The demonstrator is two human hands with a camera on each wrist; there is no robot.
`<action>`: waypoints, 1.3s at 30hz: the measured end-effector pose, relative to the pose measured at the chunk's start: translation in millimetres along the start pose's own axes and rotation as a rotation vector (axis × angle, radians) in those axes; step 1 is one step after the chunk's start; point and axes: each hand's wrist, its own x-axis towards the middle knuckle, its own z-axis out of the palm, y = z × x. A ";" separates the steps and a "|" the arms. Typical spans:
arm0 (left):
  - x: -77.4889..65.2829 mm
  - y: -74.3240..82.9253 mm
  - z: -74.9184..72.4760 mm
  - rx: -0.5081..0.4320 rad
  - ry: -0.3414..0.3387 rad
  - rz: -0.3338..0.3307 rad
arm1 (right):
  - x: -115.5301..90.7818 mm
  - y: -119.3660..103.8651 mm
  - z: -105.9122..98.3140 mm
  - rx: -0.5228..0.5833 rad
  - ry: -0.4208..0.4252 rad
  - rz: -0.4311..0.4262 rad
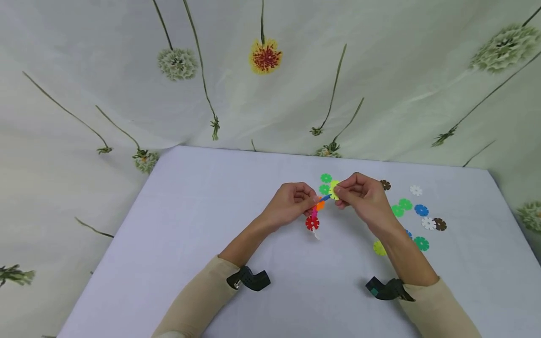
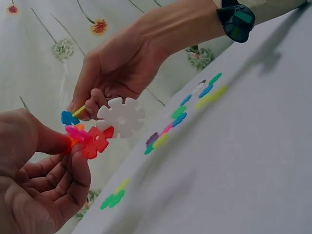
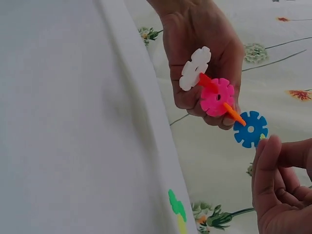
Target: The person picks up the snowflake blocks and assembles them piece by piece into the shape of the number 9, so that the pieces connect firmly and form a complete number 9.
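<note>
A chain of notched plastic discs hangs between the two hands above the table. In the right wrist view it runs from a white disc (image 3: 196, 68) through red (image 3: 206, 83), pink (image 3: 217, 103) and orange (image 3: 235, 114) discs to a blue disc (image 3: 251, 129). The left hand (image 1: 289, 204) pinches the chain near the orange disc between thumb and fingers. Between thumb and fingers, the right hand (image 1: 367, 201) pinches a yellow disc (image 1: 333, 189). Its edge meets the blue disc's rim; how deep it sits in a notch cannot be told.
Two green discs (image 1: 326, 178) lie on the white table (image 1: 203, 216) behind the hands. Several loose discs, including a blue disc (image 1: 421, 210), a brown disc (image 1: 440, 224) and a yellow disc (image 1: 379, 248), lie around the right forearm. A flowered cloth (image 1: 296, 94) hangs behind the table.
</note>
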 end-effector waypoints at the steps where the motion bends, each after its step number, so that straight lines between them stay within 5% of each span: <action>1: 0.3 -0.5 1.4 0.005 -0.006 0.000 | -0.7 -1.0 -0.5 -0.023 0.006 -0.010; 13: -1.9 -2.6 13.5 0.068 0.037 0.007 | -3.3 -0.7 1.6 -0.152 0.008 -0.031; 23: 2.7 -5.1 -0.3 -0.096 -0.101 -0.005 | -0.3 2.4 -3.6 -0.028 -0.099 -0.004; 34: 2.7 2.9 1.1 -0.165 -0.047 0.064 | -2.5 -5.2 6.2 0.063 -0.220 0.030; 39: 1.1 0.1 -7.3 -0.128 -0.020 0.035 | 7.9 2.2 6.2 -0.072 -0.215 -0.006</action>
